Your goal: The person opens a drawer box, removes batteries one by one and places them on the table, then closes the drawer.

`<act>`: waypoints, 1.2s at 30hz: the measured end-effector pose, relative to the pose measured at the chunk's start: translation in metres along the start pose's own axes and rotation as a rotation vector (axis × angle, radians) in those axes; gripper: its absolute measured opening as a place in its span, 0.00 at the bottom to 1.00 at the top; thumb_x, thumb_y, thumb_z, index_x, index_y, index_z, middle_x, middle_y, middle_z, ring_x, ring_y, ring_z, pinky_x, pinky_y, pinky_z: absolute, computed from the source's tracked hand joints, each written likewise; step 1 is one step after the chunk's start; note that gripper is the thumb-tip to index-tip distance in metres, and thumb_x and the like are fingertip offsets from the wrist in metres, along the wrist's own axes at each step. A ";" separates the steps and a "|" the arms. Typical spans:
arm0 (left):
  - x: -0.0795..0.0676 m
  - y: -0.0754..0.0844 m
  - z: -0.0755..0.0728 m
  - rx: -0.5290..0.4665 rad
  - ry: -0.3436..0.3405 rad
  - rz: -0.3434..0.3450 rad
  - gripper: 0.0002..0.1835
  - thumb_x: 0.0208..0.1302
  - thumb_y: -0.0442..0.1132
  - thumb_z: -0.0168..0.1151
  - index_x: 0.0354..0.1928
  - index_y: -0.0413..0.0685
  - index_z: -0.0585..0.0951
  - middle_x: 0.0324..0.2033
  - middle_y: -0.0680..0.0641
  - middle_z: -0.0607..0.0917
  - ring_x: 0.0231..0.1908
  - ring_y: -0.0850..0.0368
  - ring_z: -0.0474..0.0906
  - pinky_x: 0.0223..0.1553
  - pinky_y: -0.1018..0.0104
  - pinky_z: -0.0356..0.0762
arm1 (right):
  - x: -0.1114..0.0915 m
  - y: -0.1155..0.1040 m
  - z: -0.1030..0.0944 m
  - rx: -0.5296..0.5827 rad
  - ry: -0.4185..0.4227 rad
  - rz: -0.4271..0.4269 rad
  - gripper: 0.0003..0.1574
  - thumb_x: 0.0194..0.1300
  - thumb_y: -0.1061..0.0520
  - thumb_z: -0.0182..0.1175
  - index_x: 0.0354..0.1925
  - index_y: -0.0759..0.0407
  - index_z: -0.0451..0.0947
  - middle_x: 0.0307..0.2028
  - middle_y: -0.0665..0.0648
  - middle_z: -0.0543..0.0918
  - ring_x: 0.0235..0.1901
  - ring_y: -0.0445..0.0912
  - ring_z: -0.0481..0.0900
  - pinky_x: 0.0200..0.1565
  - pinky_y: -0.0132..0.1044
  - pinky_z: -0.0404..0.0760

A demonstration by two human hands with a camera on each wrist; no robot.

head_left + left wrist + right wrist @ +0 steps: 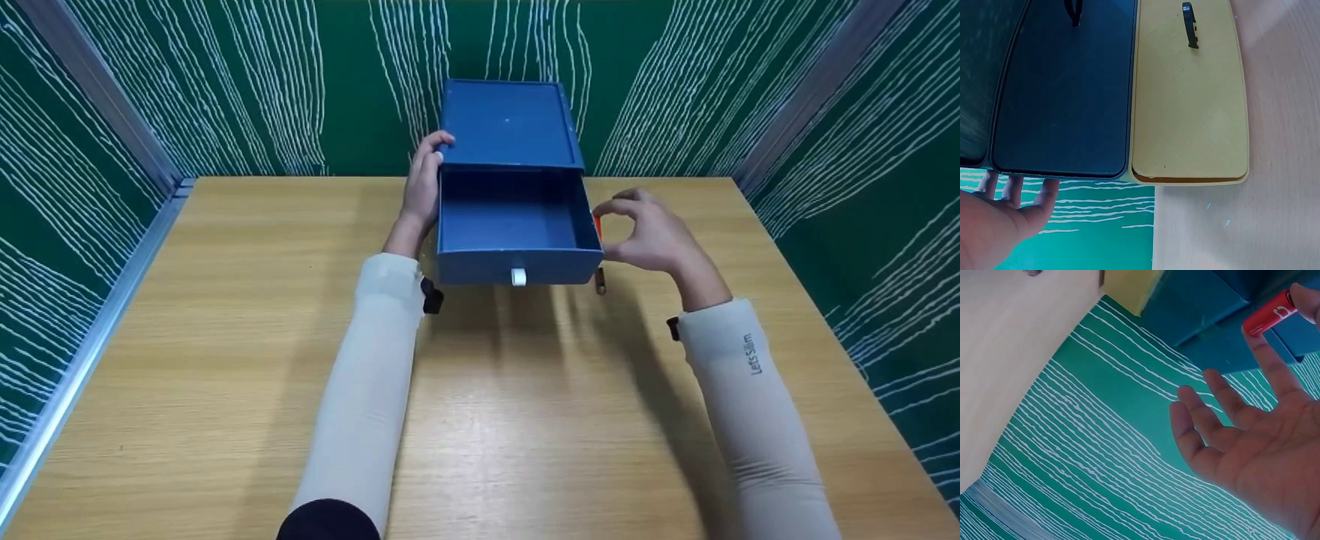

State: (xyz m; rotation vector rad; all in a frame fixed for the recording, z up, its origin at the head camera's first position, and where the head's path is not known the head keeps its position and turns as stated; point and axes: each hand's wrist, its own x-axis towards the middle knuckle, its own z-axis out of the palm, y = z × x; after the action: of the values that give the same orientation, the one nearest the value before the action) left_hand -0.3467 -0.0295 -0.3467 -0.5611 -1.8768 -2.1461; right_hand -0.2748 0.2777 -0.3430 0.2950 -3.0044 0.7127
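A blue drawer unit (510, 124) stands at the back of the table, its top drawer (517, 266) pulled out and bare inside. My left hand (424, 180) rests against the unit's left side; in the left wrist view its fingers (1045, 197) touch the edge and look fairly straight. Beside the drawer's right wall, my right hand (649, 232) pinches a red battery (1268, 315) between thumb and index finger. The other fingers of that hand spread apart. In the head view the drawer partly hides the battery.
Lower in the stack is a yellow drawer (1190, 107) with a black handle (1190, 25). A small dark cylinder (600, 281) shows on the table below the right hand. Green walls with white lines (360, 90) enclose the back and sides of the wooden table (225, 337).
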 end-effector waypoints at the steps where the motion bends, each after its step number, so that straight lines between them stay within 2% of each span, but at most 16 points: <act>1: 0.000 0.000 0.000 0.007 0.000 0.000 0.17 0.61 0.29 0.30 0.48 0.36 0.67 0.55 0.41 0.65 0.55 0.58 0.60 0.56 0.75 0.53 | 0.000 0.001 0.002 -0.003 -0.004 0.001 0.42 0.34 0.31 0.64 0.49 0.46 0.72 0.57 0.56 0.64 0.54 0.55 0.60 0.49 0.59 0.62; 6: -0.001 0.001 0.001 0.021 0.008 -0.005 0.17 0.61 0.29 0.30 0.47 0.36 0.67 0.54 0.41 0.66 0.55 0.58 0.60 0.55 0.76 0.53 | 0.000 0.007 0.010 -0.015 -0.009 0.005 0.44 0.33 0.31 0.65 0.50 0.48 0.72 0.56 0.56 0.64 0.54 0.55 0.59 0.50 0.59 0.61; 14: 0.001 -0.002 0.001 -0.028 -0.003 0.005 0.18 0.60 0.28 0.29 0.47 0.34 0.67 0.54 0.39 0.65 0.53 0.57 0.60 0.53 0.76 0.54 | -0.001 0.013 0.018 -0.038 -0.016 0.003 0.48 0.31 0.28 0.64 0.50 0.50 0.73 0.55 0.56 0.65 0.53 0.55 0.60 0.49 0.57 0.62; 30: 0.000 0.001 0.001 0.024 0.001 -0.007 0.17 0.61 0.29 0.30 0.48 0.35 0.66 0.54 0.41 0.66 0.54 0.58 0.60 0.54 0.76 0.54 | -0.001 0.027 0.032 -0.021 -0.088 0.058 0.51 0.31 0.28 0.64 0.52 0.52 0.71 0.55 0.57 0.65 0.53 0.55 0.60 0.48 0.57 0.64; 36: 0.000 0.000 0.001 0.035 0.000 -0.002 0.18 0.61 0.29 0.30 0.48 0.34 0.66 0.54 0.41 0.66 0.54 0.58 0.60 0.54 0.76 0.54 | 0.001 0.032 0.038 -0.044 -0.104 0.063 0.50 0.34 0.31 0.64 0.54 0.54 0.69 0.54 0.58 0.66 0.52 0.56 0.62 0.47 0.58 0.64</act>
State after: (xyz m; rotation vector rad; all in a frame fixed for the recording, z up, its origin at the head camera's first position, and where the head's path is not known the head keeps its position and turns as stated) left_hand -0.3468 -0.0289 -0.3461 -0.5524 -1.9117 -2.1106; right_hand -0.2822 0.2882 -0.3913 0.2437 -3.1364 0.6554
